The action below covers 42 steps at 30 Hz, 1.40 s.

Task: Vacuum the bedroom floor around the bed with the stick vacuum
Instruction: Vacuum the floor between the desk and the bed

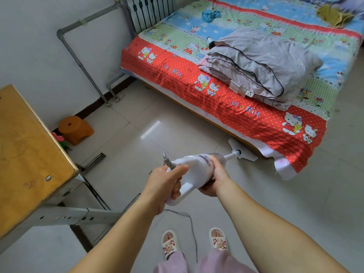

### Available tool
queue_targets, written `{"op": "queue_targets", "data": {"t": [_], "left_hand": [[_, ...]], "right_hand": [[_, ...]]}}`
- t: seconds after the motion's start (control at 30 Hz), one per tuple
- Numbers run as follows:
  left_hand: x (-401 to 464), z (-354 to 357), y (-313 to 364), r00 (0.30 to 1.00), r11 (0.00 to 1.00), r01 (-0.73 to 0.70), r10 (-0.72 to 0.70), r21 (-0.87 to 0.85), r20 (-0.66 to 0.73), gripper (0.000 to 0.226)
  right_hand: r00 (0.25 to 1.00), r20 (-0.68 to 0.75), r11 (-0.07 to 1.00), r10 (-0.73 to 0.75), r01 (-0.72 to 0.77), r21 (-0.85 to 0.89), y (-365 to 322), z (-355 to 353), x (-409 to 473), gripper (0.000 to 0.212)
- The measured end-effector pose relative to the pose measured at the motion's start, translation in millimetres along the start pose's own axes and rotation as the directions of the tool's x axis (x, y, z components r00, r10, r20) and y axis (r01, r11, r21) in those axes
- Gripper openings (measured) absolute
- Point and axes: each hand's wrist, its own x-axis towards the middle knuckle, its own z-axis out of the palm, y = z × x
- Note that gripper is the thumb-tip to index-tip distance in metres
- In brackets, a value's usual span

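I hold a white stick vacuum (198,170) pointing forward and down. My left hand (165,186) grips its rear handle, and my right hand (215,177) wraps round the body just behind the clear dust cup. The vacuum's flat white floor head (239,149) lies on the pale tiled floor (149,119) right against the bed's near edge, partly under the overhanging sheet. The bed (246,107) wears a red dotted cartoon sheet. A grey power cord (192,229) trails from the handle down between my slippered feet.
A wooden desk (29,146) on a metal frame stands at the left. An orange plastic stool (75,129) sits by the wall. Grey pipes (82,62) and a radiator (149,10) run along the far wall. A folded grey quilt (262,64) lies on the bed.
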Motion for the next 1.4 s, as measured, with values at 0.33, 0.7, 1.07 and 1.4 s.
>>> {"op": "queue_targets", "data": {"t": [0.33,0.7,1.07,1.4], "left_hand": [[-15,48,-25,0.991,0.973,0.081,-0.102,-0.217,-0.088,0.022],[-41,63,-47,0.993,0.983,0.081,-0.094,-0.166,-0.073,0.024],[-77,13,-63,0.996,0.992,0.082,-0.085,-0.099,-0.02,0.027],[-106,-34,-71,0.996,0.996,0.085,-0.085,-0.002,0.036,0.029]], "right_hand": [[1.0,-0.021,0.992,0.011,-0.014,-0.127,-38,-40,10,0.072],[0.996,0.091,0.99,0.014,-0.001,-0.144,-28,-78,8,0.063],[0.997,0.068,0.999,-0.045,0.047,-0.026,45,-89,-6,0.057],[0.997,0.059,0.998,-0.046,0.044,0.033,109,-94,-10,0.069]]}}
